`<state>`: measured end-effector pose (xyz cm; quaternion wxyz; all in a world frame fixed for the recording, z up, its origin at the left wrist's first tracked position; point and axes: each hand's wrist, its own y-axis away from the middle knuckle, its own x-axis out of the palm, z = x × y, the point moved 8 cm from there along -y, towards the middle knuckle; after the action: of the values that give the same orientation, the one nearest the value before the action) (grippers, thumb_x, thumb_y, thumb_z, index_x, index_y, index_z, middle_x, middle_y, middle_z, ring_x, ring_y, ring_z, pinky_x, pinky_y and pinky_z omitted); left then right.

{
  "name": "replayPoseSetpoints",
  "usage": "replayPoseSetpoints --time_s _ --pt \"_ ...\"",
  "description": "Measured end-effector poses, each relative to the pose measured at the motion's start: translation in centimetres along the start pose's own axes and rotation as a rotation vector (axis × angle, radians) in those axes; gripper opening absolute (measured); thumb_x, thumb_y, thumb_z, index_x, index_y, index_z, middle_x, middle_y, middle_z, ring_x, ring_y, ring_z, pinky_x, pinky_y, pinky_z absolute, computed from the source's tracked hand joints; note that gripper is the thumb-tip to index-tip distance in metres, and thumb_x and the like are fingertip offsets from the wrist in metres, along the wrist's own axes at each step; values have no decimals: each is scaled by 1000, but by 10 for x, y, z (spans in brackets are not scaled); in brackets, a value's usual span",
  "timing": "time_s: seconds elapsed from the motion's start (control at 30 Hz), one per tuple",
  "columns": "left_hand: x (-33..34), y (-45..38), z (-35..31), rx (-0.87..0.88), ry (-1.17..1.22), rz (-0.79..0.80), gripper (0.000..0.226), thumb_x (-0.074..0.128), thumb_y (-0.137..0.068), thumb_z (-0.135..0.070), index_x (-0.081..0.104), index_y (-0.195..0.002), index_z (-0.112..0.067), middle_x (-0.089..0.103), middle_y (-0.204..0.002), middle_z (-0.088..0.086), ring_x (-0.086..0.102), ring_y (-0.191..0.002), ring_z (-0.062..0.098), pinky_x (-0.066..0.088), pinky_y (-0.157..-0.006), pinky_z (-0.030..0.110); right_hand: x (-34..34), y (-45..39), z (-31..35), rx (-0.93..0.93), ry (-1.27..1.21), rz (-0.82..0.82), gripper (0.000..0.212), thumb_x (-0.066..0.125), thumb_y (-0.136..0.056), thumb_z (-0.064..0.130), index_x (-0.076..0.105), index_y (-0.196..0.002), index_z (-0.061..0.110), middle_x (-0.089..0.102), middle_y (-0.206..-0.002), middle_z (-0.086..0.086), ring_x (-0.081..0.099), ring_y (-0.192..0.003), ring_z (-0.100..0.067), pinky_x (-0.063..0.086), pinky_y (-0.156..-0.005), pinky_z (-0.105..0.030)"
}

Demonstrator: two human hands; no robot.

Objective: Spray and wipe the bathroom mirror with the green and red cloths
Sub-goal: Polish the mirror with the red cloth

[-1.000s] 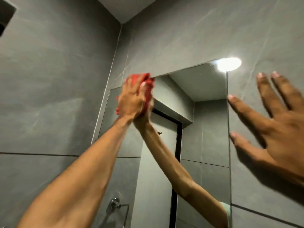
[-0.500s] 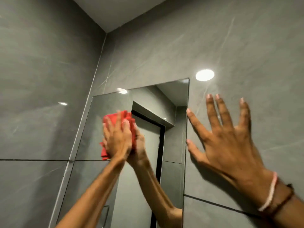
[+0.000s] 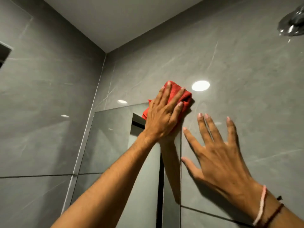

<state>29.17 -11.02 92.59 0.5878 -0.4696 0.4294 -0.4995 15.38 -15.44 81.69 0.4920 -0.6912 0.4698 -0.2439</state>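
The grey tiled wall (image 3: 230, 71) filled most of the view, running into a corner under the pale ceiling (image 3: 123, 17). Set into it was the mirror (image 3: 107, 145), its top right corner reached by the person's left hand (image 3: 162, 116). That hand lay flat with fingers spread, pressing the red cloth (image 3: 182, 97) against the surface; the bunched cloth straddled the mirror's top edge, partly on glass and partly on the tile above it. The right hand (image 3: 218, 155) was well apart from the left, open and holding nothing, fingers splayed on or just off the tile beside the mirror's right edge (contact could not be told from this angle). Two thin bracelets (image 3: 263, 208) circled its wrist. A chrome fitting (image 3: 291, 25) showed at the upper right.

As a judgement, the work stood in the wiping stage with the red cloth, at the mirror's upper corner. The visible glass looked largely free of streaks or droplets, which suggested the spraying was done. No green cloth or spray bottle was in view, so whether that pass was finished could not be told.
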Motion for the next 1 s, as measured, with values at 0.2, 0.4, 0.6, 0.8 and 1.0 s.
replayPoseSetpoints --time_s 0.2,0.4,0.6,0.8,1.0 --pt "-11 89 128 -302 -17 -34 55 27 -99 -61 22 -153 -51 11 -171 -4 9 -158 20 23 -124 58 15 10 -1 13 97 -21 87 36 -93 77 30 -166 31 19 -176 -25 22 -164 -41 14 -125 -78" --pt "-22 289 259 -994 1 -94 64 20 -95 -66 18 -156 -45 12 -171 -3 13 -158 23 19 -125 57 23 11 4 29 123 -136 83 24 -97 73 17 -170 34 15 -177 -25 16 -165 -42 11 -125 -77" --pt "-16 387 236 -1427 89 -141 59 29 -101 -58 22 -156 -40 15 -170 7 10 -158 28 10 -126 52 16 12 5 6 107 -139 81 23 -99 72 20 -169 32 13 -177 -27 15 -165 -44 12 -125 -79" --pt "-9 267 113 -1140 126 -185 55 32 -100 -54 24 -154 -47 11 -171 0 9 -158 23 11 -124 59 11 13 4 7 63 -42 80 24 -100 72 13 -170 33 2 -178 -27 4 -167 -43 7 -127 -76" --pt "8 135 -17 -463 117 -49 58 30 -100 -55 17 -156 -44 2 -172 0 -1 -159 22 7 -125 59 11 11 4 -20 1 6 85 23 -97 74 15 -170 32 1 -178 -27 2 -167 -43 6 -128 -76"
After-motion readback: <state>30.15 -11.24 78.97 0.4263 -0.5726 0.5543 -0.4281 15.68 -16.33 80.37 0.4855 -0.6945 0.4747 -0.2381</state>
